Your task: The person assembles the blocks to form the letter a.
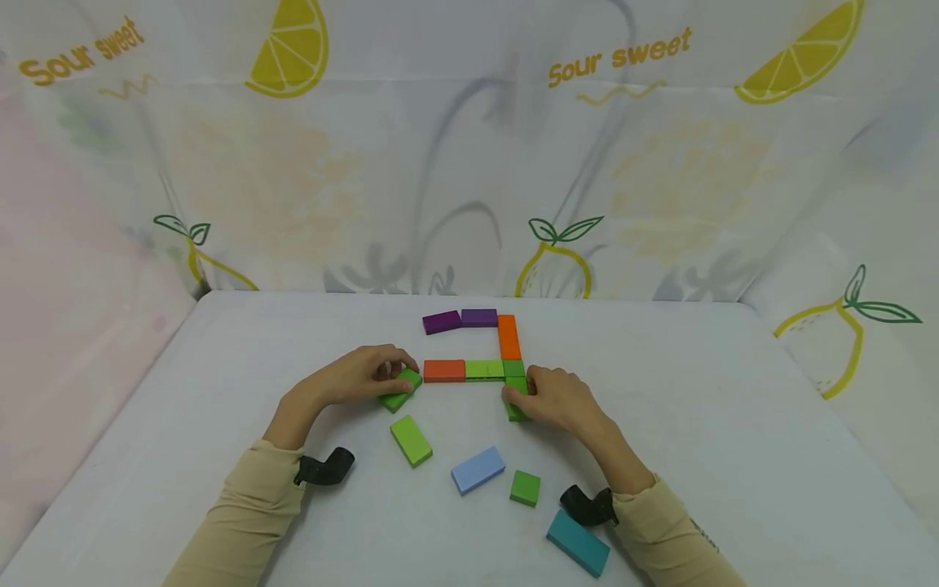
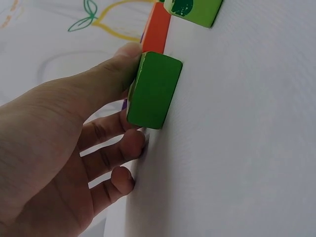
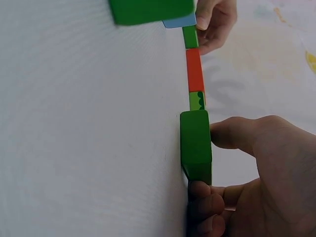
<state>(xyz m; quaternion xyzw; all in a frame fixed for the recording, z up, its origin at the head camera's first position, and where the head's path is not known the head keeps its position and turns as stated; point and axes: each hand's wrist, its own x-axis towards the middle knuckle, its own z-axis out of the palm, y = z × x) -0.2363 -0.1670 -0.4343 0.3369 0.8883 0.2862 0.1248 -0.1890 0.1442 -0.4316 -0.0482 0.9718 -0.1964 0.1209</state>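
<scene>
My left hand (image 1: pixel 367 373) pinches a green block (image 1: pixel 396 400) between thumb and fingers at the left end of a row. In the left wrist view this green block (image 2: pixel 155 91) stands at an angle, low over the white surface. The row holds a red-orange block (image 1: pixel 443 372), a light green block (image 1: pixel 484 371) and a small green block (image 1: pixel 513 368). With thumb and fingers, my right hand (image 1: pixel 561 399) grips another green block (image 1: pixel 518 412) just in front of that small one. An orange block (image 1: pixel 509 336) runs back from the row to two purple blocks (image 1: pixel 479 318).
Loose in front lie a light green block (image 1: pixel 411 440), a light blue block (image 1: pixel 478 470), a green square block (image 1: pixel 525 487) and a teal block (image 1: pixel 578 543) beside my right sleeve. A lemon-printed cloth (image 1: pixel 455 147) hangs behind the white table (image 1: pixel 734 408).
</scene>
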